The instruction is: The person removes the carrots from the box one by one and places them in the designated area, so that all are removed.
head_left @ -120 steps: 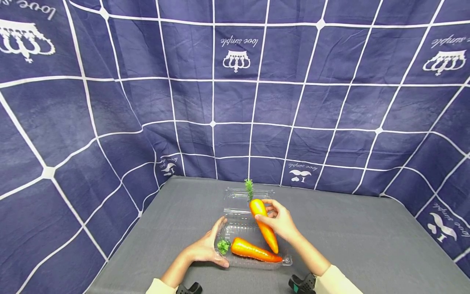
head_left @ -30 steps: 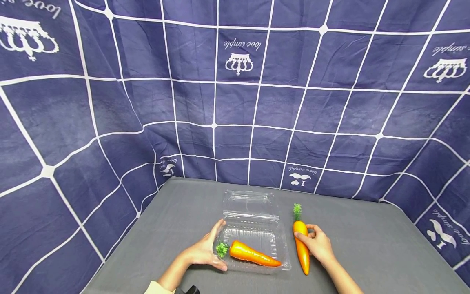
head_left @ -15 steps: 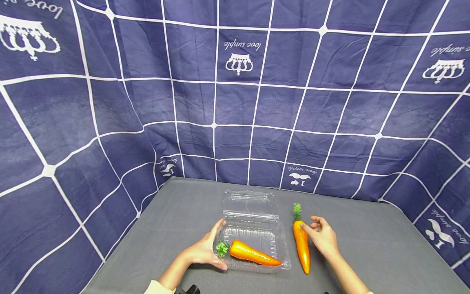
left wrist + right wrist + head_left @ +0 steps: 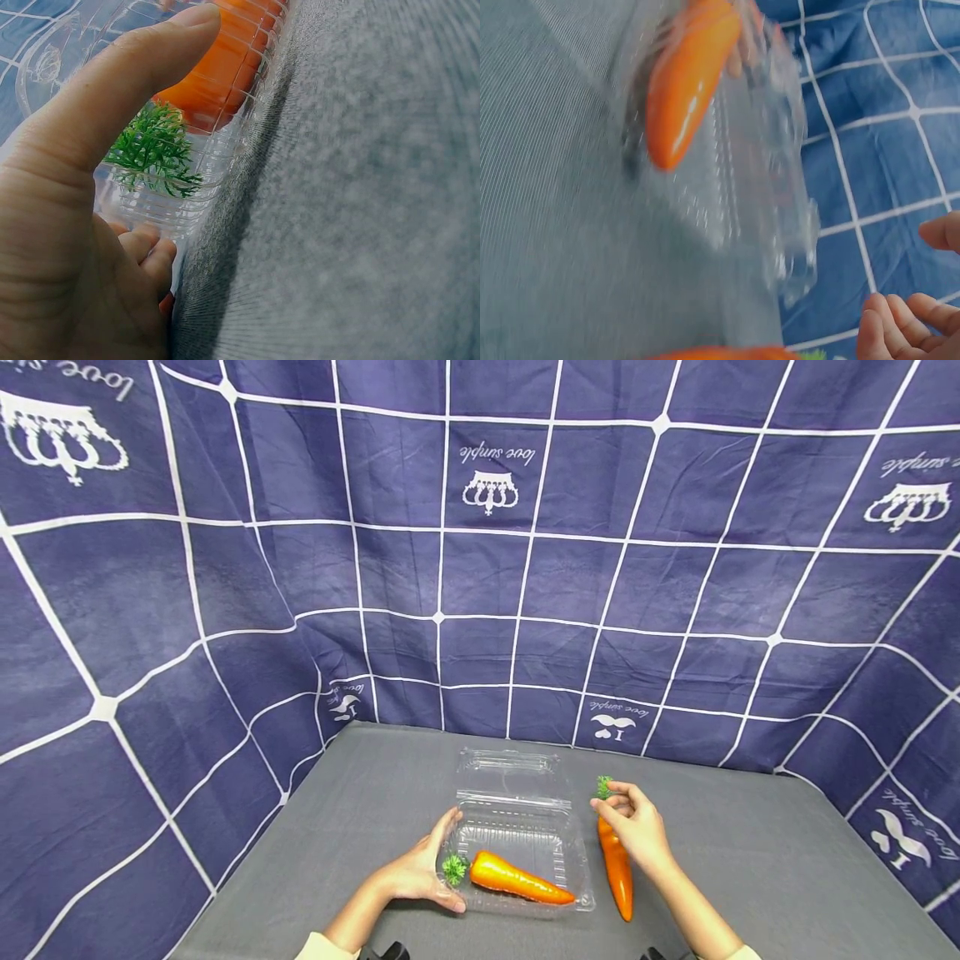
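Across the worktop [image 4: 765,852], the right hand [image 4: 641,828] has released one carrot [image 4: 617,875], thumb [image 4: 943,232] apart in its wrist view; left hand [image 4: 415,867] grips the clamshell [image 4: 517,801].

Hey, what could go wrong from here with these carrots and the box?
The right hand, overlapping the loose carrot in the head view, might knock it and set it rolling. The left hand, gripping the clear box at one side, could bend it. The leaves of the boxed carrot, near that hand, might get crushed.
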Available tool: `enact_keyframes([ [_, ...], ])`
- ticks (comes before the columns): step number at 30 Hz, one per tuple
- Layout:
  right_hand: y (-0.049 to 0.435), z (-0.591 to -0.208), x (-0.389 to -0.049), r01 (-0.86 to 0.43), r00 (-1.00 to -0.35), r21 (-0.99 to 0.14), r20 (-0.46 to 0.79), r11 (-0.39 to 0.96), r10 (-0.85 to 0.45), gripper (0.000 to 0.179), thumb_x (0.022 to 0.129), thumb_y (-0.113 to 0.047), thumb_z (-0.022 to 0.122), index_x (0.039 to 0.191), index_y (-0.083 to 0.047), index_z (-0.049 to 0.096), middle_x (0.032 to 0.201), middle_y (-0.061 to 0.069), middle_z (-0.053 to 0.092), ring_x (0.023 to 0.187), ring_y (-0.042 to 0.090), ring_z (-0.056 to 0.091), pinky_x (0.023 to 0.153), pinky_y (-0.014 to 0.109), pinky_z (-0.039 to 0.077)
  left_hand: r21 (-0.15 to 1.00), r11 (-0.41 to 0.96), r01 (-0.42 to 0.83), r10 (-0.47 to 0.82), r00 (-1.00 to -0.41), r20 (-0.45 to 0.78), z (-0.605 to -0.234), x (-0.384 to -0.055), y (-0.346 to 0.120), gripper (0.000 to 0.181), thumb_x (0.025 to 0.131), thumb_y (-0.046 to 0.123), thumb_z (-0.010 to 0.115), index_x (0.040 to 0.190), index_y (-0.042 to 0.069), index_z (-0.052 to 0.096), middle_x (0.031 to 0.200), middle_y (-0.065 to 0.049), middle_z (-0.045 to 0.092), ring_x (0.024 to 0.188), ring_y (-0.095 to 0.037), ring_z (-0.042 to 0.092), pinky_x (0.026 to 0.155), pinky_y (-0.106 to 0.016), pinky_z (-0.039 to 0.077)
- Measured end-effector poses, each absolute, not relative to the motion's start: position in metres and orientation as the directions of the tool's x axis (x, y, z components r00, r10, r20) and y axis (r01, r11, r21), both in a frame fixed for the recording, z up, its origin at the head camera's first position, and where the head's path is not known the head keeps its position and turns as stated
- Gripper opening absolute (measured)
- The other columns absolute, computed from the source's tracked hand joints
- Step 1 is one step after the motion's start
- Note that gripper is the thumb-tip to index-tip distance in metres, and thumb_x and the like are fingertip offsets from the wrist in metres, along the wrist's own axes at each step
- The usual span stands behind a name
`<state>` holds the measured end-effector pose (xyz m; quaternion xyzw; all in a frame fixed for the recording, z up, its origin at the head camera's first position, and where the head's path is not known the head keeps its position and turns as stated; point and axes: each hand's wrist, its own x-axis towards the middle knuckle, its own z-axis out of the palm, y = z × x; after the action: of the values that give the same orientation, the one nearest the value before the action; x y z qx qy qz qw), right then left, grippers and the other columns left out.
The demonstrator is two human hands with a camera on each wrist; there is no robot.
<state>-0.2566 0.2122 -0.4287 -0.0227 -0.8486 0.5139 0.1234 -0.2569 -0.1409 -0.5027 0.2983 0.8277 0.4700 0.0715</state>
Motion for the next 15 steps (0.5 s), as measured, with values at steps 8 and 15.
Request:
enact_keyframes([
  [8,0.180,-0.423,-0.252,-0.153,-0.977,-0.911,0.197,0.382,0.081,0.042,0.087,-0.018,0.074,0.123,-0.002,0.059,0.092,0.006,0.062,0.070,0.010,0.057,0.057,0.024,0.049,0.818,0.384,0.429,0.563,-0.811,0.161,-0.504,-0.257,-0.140,0.134,0.057,0.026,0.096,0.153,0.001,0.007,0.156,-0.019,0.025,0.140,-0.040,0.024,0.110,-0.060,0.020],
  [15,0.153,-0.429,-0.251,-0.220,-0.975,-0.924,0.221,0.313,-0.033,0.042,0.085,-0.010,0.076,0.122,-0.002,0.059,0.092,0.004,0.060,0.074,0.015,0.058,0.059,0.025,0.049,0.822,0.387,0.418,0.556,-0.817,0.153,-0.503,-0.257,-0.140,0.134,0.056,0.026,0.096,0.153,0.000,0.007,0.156,-0.018,0.025,0.141,-0.039,0.025,0.110,-0.060,0.020],
])
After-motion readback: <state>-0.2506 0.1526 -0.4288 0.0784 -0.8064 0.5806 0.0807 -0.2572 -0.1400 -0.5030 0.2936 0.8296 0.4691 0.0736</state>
